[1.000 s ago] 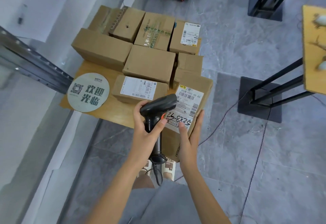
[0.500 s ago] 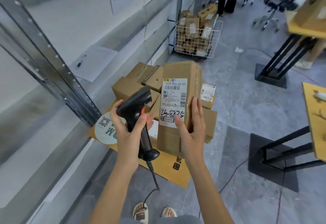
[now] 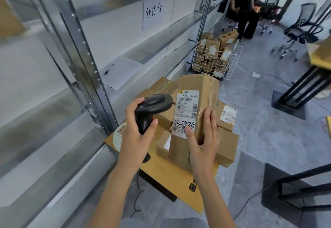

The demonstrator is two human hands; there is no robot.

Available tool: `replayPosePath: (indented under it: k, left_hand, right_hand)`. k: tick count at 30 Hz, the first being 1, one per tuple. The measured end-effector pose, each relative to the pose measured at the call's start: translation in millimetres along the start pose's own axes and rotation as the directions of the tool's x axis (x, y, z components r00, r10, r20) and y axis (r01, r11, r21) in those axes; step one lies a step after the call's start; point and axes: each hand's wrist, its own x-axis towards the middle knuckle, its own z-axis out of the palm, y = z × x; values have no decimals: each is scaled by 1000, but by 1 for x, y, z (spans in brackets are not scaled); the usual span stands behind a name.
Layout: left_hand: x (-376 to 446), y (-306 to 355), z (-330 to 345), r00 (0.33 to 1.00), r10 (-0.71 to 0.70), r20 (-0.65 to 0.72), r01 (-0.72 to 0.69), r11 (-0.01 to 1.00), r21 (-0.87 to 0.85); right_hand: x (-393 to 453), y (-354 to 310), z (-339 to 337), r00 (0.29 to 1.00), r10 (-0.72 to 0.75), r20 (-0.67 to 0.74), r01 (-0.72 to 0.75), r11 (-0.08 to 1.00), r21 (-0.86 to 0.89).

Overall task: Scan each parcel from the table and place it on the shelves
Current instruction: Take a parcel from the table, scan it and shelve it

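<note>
Shelves [image 3: 100, 35]: the metal rack runs along the left, its nearest upright just beside the scanner hand. Judged risk: a raised box swinging left could knock that post and twist out of the grip.

Table [image 3: 166, 172]: low wooden top, crowded with boxes right out to its far edge. A bump from the lifted parcel coming back down could push one off onto the floor.

Box pile [image 3: 227, 143]: cardboard boxes packed close, some stacked. Judged risk: the next pick gets confused with one already read, since the labels face different ways.

Parcel [image 3: 198, 91]: it's up off the pile, standing on end in the air above the table, label facing the camera. It is tall and held only low down on one side, so it looks top-heavy; a tip forward is the likeliest slip.

Right hand [image 3: 203, 140]: grasping the parcel near its lower right edge, thumb across the label's bottom corner, fingers wrapped behind. The thumb sits close to the handwritten number and could cover print.

Left hand [image 3: 138, 132]: clenched round the scanner's handle.

Scanner [image 3: 152, 107]: black, nose pointing right, just beside the label. Its angle to the barcode looks shallow, so a missed read seems possible.

Cable [image 3: 138, 192]: it dangles down past the table edge toward the floor, and could snag during a turn to the rack.
</note>
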Motion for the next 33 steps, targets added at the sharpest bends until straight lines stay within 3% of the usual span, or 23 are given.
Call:
replayPosePath:
  k: [8, 33]
  left_hand:
    - [6, -10, -1, 999, -32, -7, 32, 999, 22]
    - [19, -22, -3, 999, -10, 35, 10, 1000, -7]
  right_hand:
    - [-2, -7, 8, 1000, -6, -22, 3, 991, -136]
    - [4, -13, 21, 999, 24, -46, -32, 982, -184]
